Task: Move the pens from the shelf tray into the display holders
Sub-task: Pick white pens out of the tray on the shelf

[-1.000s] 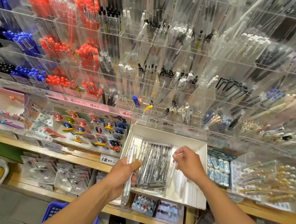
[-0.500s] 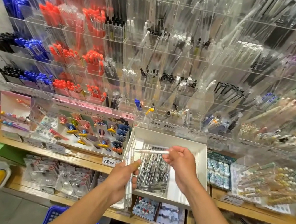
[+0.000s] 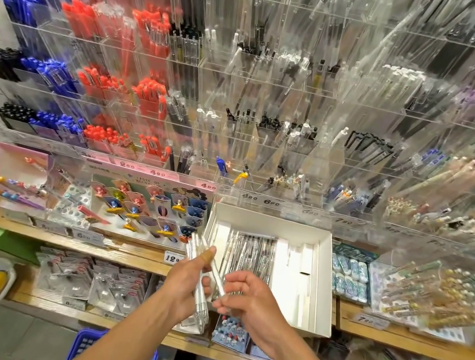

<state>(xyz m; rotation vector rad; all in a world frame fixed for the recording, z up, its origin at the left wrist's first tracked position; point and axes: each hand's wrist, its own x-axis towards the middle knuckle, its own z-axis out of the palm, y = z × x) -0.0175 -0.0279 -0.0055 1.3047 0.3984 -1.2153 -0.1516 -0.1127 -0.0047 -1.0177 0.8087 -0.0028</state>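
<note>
One open white cardboard tray [image 3: 325, 274] sits on the wooden shelf [image 3: 130, 256], below the wall of clear acrylic display holders [image 3: 270, 122]. A row of clear-barrelled pens [image 3: 252, 253] lies in the tray's left half, too tightly packed to count; its right half shows bare white bottom. Just in front of the tray's near-left corner, the left hand [image 3: 186, 280] grips a small bundle of clear pens [image 3: 199, 295], thumb pressed across them, number uncertain. Beside it, the right hand [image 3: 248, 298] pinches one single clear pen [image 3: 219, 279] between its fingertips, touching the bundle.
</note>
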